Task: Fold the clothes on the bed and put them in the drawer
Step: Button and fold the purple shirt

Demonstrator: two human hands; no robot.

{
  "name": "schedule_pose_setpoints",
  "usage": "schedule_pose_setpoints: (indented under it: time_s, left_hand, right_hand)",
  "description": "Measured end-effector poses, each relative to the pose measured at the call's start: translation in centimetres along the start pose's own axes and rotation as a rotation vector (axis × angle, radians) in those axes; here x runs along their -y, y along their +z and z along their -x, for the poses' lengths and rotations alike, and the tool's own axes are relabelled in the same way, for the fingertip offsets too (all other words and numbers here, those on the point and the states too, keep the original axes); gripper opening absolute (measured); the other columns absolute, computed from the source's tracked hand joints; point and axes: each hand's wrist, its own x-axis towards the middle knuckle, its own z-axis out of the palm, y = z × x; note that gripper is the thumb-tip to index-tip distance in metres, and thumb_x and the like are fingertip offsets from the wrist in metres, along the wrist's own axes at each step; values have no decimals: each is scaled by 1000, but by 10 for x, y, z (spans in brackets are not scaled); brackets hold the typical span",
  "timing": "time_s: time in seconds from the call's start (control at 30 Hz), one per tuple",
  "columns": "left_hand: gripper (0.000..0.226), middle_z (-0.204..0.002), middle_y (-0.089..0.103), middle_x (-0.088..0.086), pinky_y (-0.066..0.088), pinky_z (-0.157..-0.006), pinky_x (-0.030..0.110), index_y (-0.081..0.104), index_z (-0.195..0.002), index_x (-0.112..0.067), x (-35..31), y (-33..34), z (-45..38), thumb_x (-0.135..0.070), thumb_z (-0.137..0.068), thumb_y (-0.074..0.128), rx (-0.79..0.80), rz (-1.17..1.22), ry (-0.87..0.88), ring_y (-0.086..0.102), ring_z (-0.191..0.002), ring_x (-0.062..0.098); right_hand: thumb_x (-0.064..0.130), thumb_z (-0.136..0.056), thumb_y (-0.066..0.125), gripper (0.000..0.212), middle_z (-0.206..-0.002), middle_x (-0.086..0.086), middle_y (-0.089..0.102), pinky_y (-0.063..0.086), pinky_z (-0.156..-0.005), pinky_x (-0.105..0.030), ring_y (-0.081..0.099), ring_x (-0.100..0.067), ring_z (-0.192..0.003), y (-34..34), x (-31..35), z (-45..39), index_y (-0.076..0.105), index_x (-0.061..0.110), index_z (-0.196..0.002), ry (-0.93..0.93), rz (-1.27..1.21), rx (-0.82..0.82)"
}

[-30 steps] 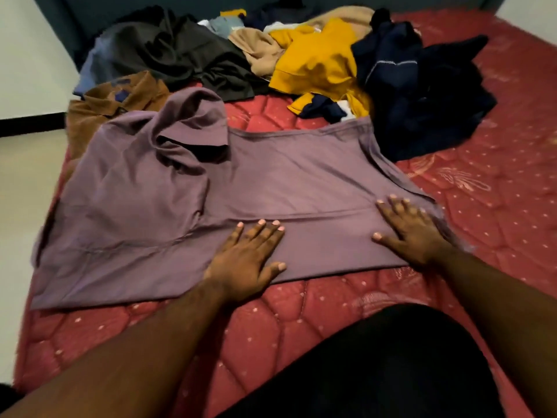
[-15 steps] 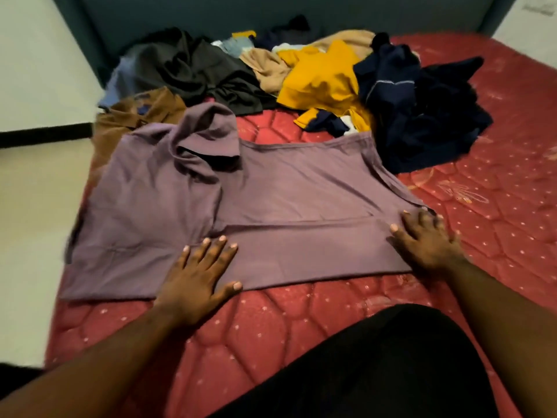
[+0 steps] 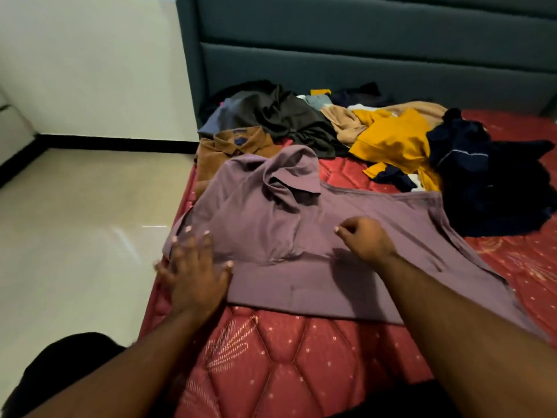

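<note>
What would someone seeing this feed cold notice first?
First the purple shirt spread across the near part of the red mattress, with the left hand flat on its left end and the right hand on its middle, fingers curled. Behind it, against the dark headboard, lies a heap of unfolded clothes, where a yellow top stands out most.

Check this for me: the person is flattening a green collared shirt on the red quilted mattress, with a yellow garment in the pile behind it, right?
Not quite: the collared shirt being flattened is purple, not green, as the head view shows. The rest holds: it lies on the red quilted mattress, with the left hand and right hand on it, and a yellow garment sits in the pile behind.
</note>
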Motion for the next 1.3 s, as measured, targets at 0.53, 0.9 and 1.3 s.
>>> schedule_pose_setpoints:
  time_s: [0.53, 0.9, 1.3]
  left_hand:
    - [72, -160, 24, 11, 21, -115, 56, 29, -153, -29, 13, 52, -62, -69, -93, 20, 39, 72, 177, 28, -144, 35]
    - [76, -158, 29, 10, 20, -115, 55, 30, -152, -30, 12, 43, -65, -71, -91, 12, 121, 37, 150, 30, -143, 36]
    - [82, -164, 8, 4, 3, -119, 50, 9, -155, -38, 14, 41, -67, -76, -82, 4, 131, 61, 147, 8, -150, 29]
  right_hand:
    - [3, -83, 62, 34, -117, -20, 65, 46, -94, -38, 60, -35, -110, 64, 68, -154, 66, 10, -116, 197, -195, -162]
    - [-10, -78, 57, 27, -115, -29, 60, 45, -89, -41, 57, -42, -103, -69, 14, -101, 71, -2, -100, -331, 84, -456]
    - [0, -80, 64, 70, -153, -13, 32, 32, -112, -42, 31, -30, -141, -11, -23, -86, 39, 11, -145, -115, 25, -90]
